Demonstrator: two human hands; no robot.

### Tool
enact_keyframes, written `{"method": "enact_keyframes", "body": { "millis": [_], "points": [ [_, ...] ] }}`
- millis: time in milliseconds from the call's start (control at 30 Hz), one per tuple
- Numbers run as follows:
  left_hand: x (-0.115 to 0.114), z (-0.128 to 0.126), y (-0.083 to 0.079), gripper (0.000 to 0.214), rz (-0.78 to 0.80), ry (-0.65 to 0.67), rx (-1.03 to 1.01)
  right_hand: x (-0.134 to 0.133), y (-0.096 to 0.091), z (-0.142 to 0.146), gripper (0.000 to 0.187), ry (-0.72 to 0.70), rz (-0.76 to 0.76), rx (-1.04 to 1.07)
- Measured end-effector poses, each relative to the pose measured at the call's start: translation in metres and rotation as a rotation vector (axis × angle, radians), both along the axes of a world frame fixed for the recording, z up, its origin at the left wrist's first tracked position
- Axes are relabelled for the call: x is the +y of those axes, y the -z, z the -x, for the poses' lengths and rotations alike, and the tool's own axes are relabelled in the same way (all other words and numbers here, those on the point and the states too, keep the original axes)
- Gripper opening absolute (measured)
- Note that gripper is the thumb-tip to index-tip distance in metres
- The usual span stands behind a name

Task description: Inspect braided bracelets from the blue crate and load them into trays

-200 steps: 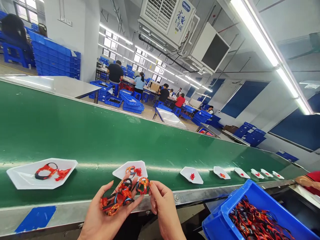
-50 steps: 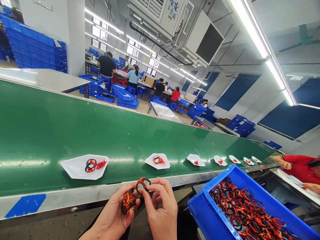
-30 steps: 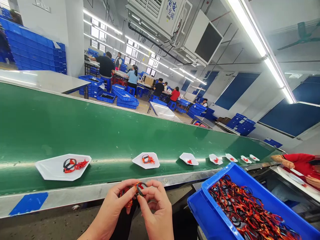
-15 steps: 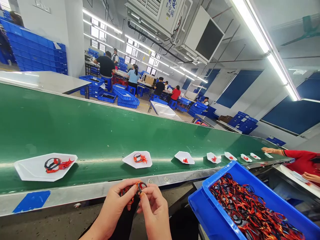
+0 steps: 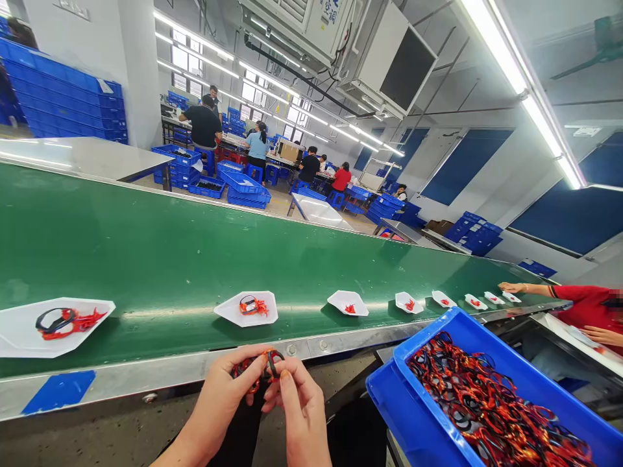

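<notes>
Close to the belt's near edge, my left hand point(image 5: 219, 395) is closed around a small bunch of black and red-orange bands point(image 5: 253, 370). With fingertips pinched, my right hand point(image 5: 302, 405) grips a black loop point(image 5: 275, 364) at the edge of that bunch. Fingers cover much of what is held. Beyond my hands, a white tray point(image 5: 228, 311) on the green conveyor belt point(image 5: 195, 259) carries a looped band and red pieces. Another white tray point(image 5: 19, 334) at the left also holds a black and red-orange band. Farther right, a white tray point(image 5: 335, 299) has only red pieces visible.
A blue bin point(image 5: 403, 363) full of black and red-orange bands stands at my right. At the belt's far right, a person in a red sleeve point(image 5: 579, 298) reaches toward small trays. A metal rail point(image 5: 185, 363) edges the belt.
The trays on the belt have shifted left, and the leftmost one is now partly cut off by the frame. My hands stay nearly in place, still holding the bands.
</notes>
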State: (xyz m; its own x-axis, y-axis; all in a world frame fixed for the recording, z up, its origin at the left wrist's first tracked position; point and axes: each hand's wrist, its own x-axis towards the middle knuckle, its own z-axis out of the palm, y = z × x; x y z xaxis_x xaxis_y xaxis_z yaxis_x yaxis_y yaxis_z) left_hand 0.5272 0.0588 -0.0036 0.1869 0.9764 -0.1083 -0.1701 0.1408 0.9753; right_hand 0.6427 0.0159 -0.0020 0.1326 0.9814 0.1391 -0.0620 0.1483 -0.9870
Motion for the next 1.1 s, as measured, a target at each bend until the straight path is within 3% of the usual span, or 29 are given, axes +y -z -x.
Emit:
{"method": "enact_keyframes", "body": {
  "millis": [100, 300, 367, 533, 600, 767, 933, 1100],
  "points": [
    [0.0, -0.003, 0.0, 0.039, 0.011, 0.001, -0.013, -0.001, -0.001, -0.001, 0.027, 0.033, -0.011, -0.074],
    [-0.002, -0.006, -0.001, 0.038, 0.006, -0.012, -0.011, 0.0, -0.006, -0.013, 0.013, 0.285, -0.171, -0.463],
    [-0.003, -0.006, -0.002, 0.04, 0.044, 0.061, -0.076, 0.003, -0.007, -0.022, 0.017, 0.265, -0.063, -0.334],
    [-0.005, -0.006, 0.003, 0.035, 0.203, 0.167, -0.259, 0.011, -0.003, -0.034, 0.03, 0.093, 0.259, 0.559],
    [-0.005, -0.007, 0.005, 0.03, 0.217, 0.188, -0.265, 0.011, -0.001, -0.033, 0.032, 0.067, 0.32, 0.77],
    [-0.004, -0.009, 0.005, 0.026, 0.266, 0.241, -0.33, 0.01, 0.002, -0.03, 0.03, -0.025, 0.417, 1.007],
    [-0.005, -0.009, 0.001, 0.029, 0.391, 0.186, -0.404, 0.01, 0.004, -0.033, 0.032, -0.146, 0.468, 1.171],
    [-0.005, -0.008, -0.003, 0.033, 0.448, 0.18, -0.464, 0.01, 0.007, -0.031, 0.034, -0.097, 0.449, 1.029]
  ]
}}
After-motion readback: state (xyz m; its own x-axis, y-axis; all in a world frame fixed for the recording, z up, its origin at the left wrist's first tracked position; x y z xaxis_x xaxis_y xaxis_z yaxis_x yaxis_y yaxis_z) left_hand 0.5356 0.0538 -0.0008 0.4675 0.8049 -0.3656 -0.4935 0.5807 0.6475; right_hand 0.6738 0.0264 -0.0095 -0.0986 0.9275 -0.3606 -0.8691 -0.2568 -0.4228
